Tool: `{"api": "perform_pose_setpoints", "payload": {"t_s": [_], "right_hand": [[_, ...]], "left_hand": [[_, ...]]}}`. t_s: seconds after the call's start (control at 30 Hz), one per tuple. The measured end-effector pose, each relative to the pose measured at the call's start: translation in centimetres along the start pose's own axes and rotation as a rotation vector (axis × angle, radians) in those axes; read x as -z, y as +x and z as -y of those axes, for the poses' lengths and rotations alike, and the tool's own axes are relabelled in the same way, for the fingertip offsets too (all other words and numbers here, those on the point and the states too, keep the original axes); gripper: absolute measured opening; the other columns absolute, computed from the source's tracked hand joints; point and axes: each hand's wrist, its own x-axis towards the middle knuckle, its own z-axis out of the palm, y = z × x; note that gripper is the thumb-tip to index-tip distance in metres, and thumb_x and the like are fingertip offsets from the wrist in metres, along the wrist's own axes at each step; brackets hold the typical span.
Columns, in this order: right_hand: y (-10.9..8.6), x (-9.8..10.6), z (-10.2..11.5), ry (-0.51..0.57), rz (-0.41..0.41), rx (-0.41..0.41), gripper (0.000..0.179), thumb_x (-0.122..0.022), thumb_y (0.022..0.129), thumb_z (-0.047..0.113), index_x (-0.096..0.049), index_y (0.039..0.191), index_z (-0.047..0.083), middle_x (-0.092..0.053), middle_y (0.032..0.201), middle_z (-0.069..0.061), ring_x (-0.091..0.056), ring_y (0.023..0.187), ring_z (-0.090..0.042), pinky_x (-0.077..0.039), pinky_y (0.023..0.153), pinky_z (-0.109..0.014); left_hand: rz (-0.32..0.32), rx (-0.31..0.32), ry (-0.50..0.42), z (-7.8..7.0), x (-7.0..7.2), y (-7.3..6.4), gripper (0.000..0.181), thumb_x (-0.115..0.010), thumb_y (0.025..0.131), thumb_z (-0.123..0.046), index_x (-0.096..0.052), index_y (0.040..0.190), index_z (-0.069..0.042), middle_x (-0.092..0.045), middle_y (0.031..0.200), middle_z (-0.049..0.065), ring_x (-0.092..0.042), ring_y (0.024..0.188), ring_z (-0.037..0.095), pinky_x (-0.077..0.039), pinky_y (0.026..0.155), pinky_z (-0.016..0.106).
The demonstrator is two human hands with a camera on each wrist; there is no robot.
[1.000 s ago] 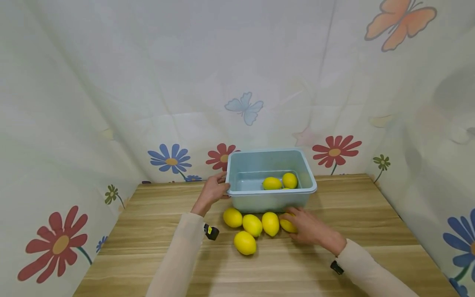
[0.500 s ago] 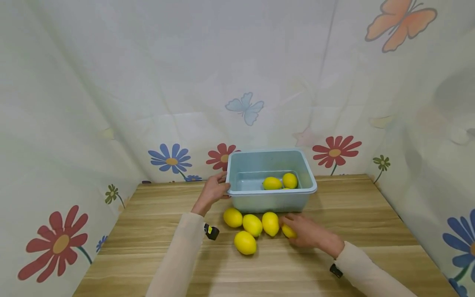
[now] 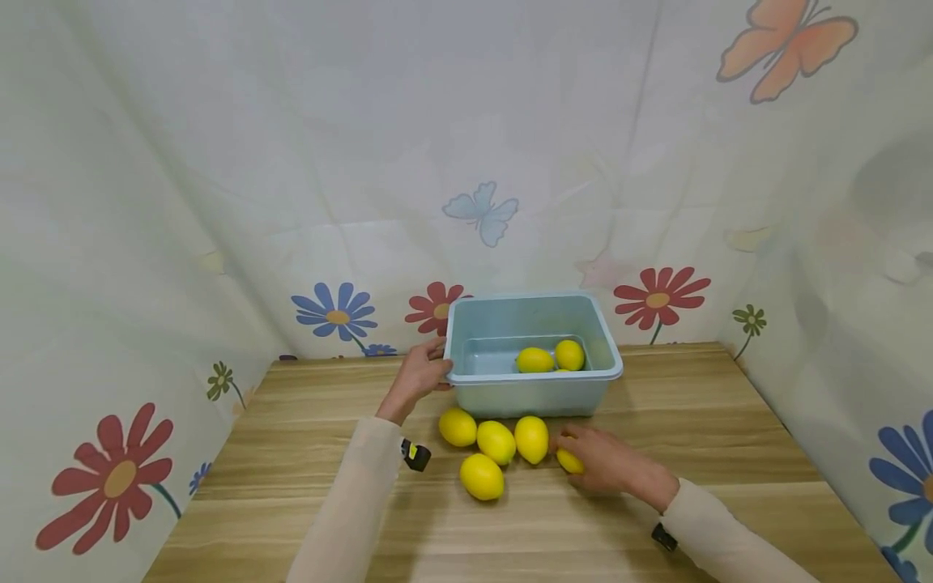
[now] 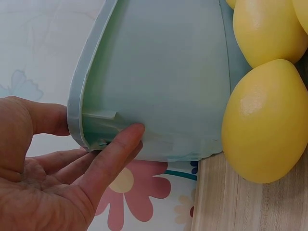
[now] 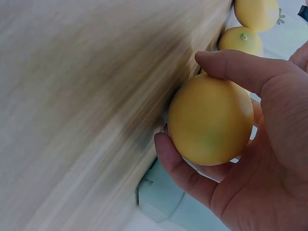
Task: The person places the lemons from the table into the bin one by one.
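A light blue plastic bin [image 3: 528, 398] stands at the back of the wooden table. My left hand [image 3: 417, 376] holds its left end; in the left wrist view the thumb is at the rim [image 4: 74, 108] and the fingers lie against the outside wall. In front of the bin, my right hand [image 3: 611, 461] grips a yellow lemon [image 5: 210, 120], thumb on one side and fingers curled round the other. This lemon is low, close over the tabletop. To its left, a row of three lemons [image 3: 531, 440] lies along the bin's front, and another lemon [image 3: 482, 477] lies nearer me.
Inside the bin, lemons [image 3: 535, 360] sit toward the right end, one mostly hidden by the front rim. A white curtain [image 3: 364, 162] printed with flowers and butterflies hangs behind the table [image 3: 729, 421] and on both sides.
My right hand has shifted slightly right and toward me with its lemon, opening a small gap from the row. My left hand and the bin have stayed put.
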Motion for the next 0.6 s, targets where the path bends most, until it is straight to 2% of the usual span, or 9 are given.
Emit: {"api": "perform_pose_setpoints", "payload": {"t_s": [0.13, 0.27, 0.6], "right_hand": [[-0.1, 0.3, -0.2, 0.006, 0.004, -0.015, 0.045, -0.077, 0.08, 0.02, -0.064, 0.123, 0.018, -0.061, 0.116, -0.004, -0.061, 0.098, -0.02, -0.055, 0.083, -0.044], [-0.2, 0.8, -0.1, 0.003, 0.006, -0.028, 0.045, -0.077, 0.08, 0.02, -0.063, 0.123, 0.018, -0.061, 0.116, -0.004, -0.061, 0.094, -0.019, -0.055, 0.082, -0.043], [-0.6, 2.6, 0.8, -0.022, -0.03, 0.025, 0.045, -0.076, 0.083, 0.023, -0.062, 0.125, 0.017, -0.061, 0.115, -0.001, -0.059, 0.093, -0.016, -0.055, 0.083, -0.041]], "left_hand": [[0.0, -0.025, -0.001, -0.1, -0.2, 0.2, 0.058, -0.058, 0.093, -0.012, -0.042, 0.149, -0.011, -0.054, 0.144, 0.016, -0.065, 0.111, 0.036, -0.061, 0.078, 0.041], [0.002, -0.024, -0.011, -0.2, -0.3, 0.2, 0.059, -0.058, 0.092, -0.012, -0.042, 0.149, -0.01, -0.055, 0.143, 0.016, -0.065, 0.111, 0.037, -0.062, 0.076, 0.041], [-0.001, -0.009, -0.018, 0.0, -0.2, 0.2, 0.06, -0.058, 0.093, -0.012, -0.041, 0.15, -0.011, -0.054, 0.144, 0.015, -0.063, 0.115, 0.04, -0.062, 0.076, 0.04]]}}
